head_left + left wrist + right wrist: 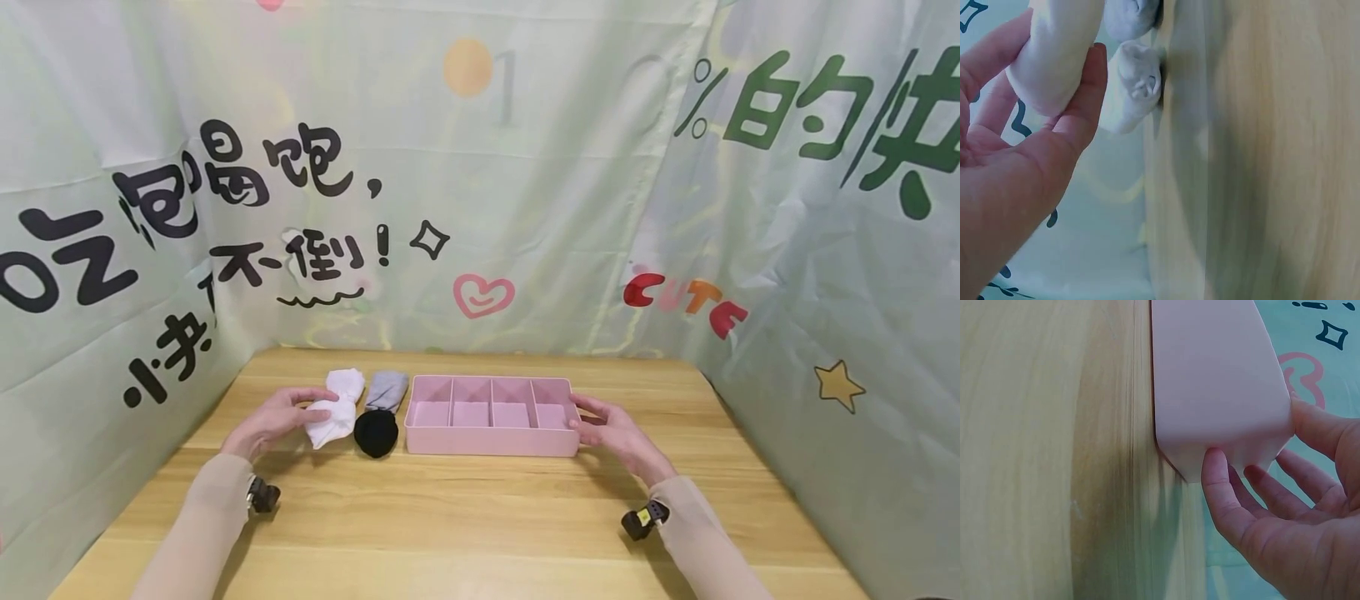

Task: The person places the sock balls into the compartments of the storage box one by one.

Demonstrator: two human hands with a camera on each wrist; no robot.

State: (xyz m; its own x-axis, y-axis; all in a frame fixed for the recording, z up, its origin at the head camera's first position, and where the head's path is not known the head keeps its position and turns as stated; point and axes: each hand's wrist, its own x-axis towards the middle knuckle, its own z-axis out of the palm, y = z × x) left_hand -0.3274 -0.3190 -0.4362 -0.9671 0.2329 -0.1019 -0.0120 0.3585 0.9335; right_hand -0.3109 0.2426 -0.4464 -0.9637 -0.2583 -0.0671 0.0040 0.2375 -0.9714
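Note:
In the head view my left hand (281,414) pinches a rolled white sock (330,423) between thumb and fingers. The left wrist view shows this sock (1057,56) raised above the table. Another white sock bundle (346,384) lies just behind it. To the right, a grey sock bundle (387,390) lies behind a black one (377,433). A pink box (491,442) with several compartments stands beside them. My right hand (617,433) touches the box's right end with loosely spread fingers; the right wrist view shows fingertips (1214,464) against that end wall.
The wooden table (450,525) carries everything. Printed cloth (555,208) hangs behind it and along both sides. The box stands near the table's back edge. A small black camera is strapped on each wrist.

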